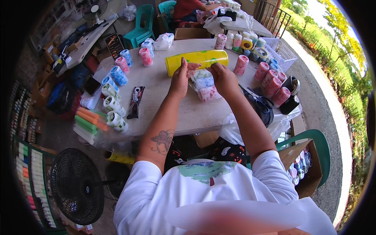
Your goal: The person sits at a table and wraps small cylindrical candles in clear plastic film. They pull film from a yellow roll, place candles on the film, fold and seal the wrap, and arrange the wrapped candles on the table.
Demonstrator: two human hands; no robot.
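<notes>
Though multicoloured, one bundle (205, 83) between hands (181, 81) (224, 81)

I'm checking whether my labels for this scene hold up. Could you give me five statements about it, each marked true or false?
1. A yellow roll lies on the table beyond the bundle. True.

2. The black fan in the foreground stands at the person's right. False: the black fan is at the person's left.

3. The left hand and right hand are both at the bundle. True.

4. The bundle shows only blue-and-white pieces. False: a pink-and-white cylinder is at its near end.

5. The orange sticks lie at the table's right end. False: the orange sticks are at its left end.
</notes>
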